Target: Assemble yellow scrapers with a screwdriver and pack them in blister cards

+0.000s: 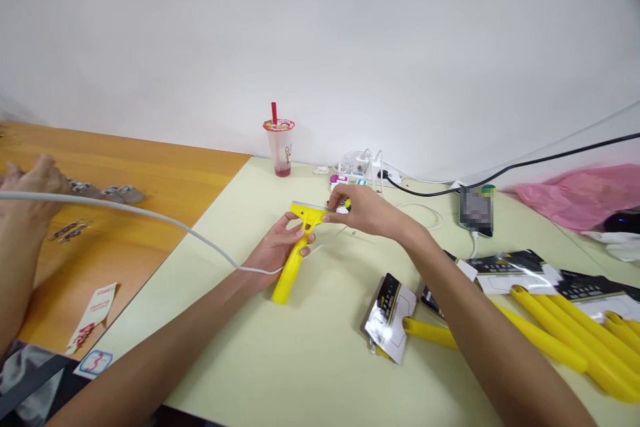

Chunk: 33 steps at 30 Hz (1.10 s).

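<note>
A yellow scraper (pixel 289 277) with a metal blade along its top edge is held over the pale table (pixel 320 353). My left hand (pixel 273 248) wraps round its neck, with the handle slanting down toward me. The thumb and fingertips of my right hand (pixel 367 209) pinch the right end of the scraper's head, partly hiding that end. A thin pale cable (pixel 200 239) runs in from the left to my left wrist. Beneath my right forearm lie several yellow scraper handles (pixel 555 340), and a black-and-white packet (pixel 393 320) covers the head of one.
A plastic cup (pixel 281 150) with a red straw stands near the wall. A power strip (pixel 357 167) with cables lies behind my right hand; a phone (pixel 477 210) and pink bag (pixel 585 197) are further right. Another person's hand (pixel 35 183) is over the orange table (pixel 165 167).
</note>
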Motion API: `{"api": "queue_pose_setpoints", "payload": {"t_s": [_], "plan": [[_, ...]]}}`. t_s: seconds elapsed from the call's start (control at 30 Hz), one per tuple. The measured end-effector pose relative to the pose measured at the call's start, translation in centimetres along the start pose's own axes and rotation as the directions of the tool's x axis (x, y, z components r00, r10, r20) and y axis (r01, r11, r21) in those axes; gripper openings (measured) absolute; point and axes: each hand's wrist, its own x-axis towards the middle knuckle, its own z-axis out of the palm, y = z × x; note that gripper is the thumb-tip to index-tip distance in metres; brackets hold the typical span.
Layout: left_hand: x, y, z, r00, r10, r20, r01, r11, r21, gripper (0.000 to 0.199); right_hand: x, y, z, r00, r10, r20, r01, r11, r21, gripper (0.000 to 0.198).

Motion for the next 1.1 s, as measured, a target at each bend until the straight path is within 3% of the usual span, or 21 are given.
{"api": "queue_pose_setpoints", "payload": {"t_s": [0.17, 0.27, 0.37, 0.47, 0.7, 0.9, 1.1], "plan": [[0.2, 0.1, -0.2, 0.998, -0.035, -0.048, 0.031, 0.996, -0.085, 0.036, -1.3, -1.2, -2.8, 0.973, -0.048, -0.224, 0.058, 0.998, 0.035, 0.033], [0.4, 0.0, -0.4, 0.994, -0.044, -0.095, 0.032, 0.992, -0.121, 0.036, -2.3, -1.8, -4.5, 0.971, -0.055, -0.231, 0.071, 0.995, 0.063, 0.037], [0.5, 0.0, -0.5, 0.991, -0.047, -0.122, 0.031, 0.991, -0.133, 0.037, -2.6, -2.1, -5.0, 0.974, -0.024, -0.227, 0.051, 0.992, 0.113, 0.027], [0.6, -0.2, -0.5, 0.990, -0.058, -0.127, 0.043, 0.992, -0.120, 0.036, -2.4, -2.4, -4.5, 0.955, -0.067, -0.289, 0.115, 0.981, 0.154, 0.021], [0.7, -0.6, -0.6, 0.990, -0.077, -0.116, 0.069, 0.995, -0.070, 0.037, -1.8, -3.6, -2.4, 0.887, -0.127, -0.443, 0.264, 0.928, 0.262, 0.027], [0.6, -0.5, -0.3, 0.990, -0.070, -0.123, 0.061, 0.995, -0.079, 0.039, -1.3, -3.5, -1.5, 0.919, -0.113, -0.377, 0.236, 0.924, 0.300, 0.027], [0.7, -0.6, -0.5, 0.992, -0.062, -0.108, 0.055, 0.996, -0.069, 0.038, -1.2, -3.2, -1.0, 0.919, -0.155, -0.362, 0.281, 0.902, 0.329, 0.025]]}}
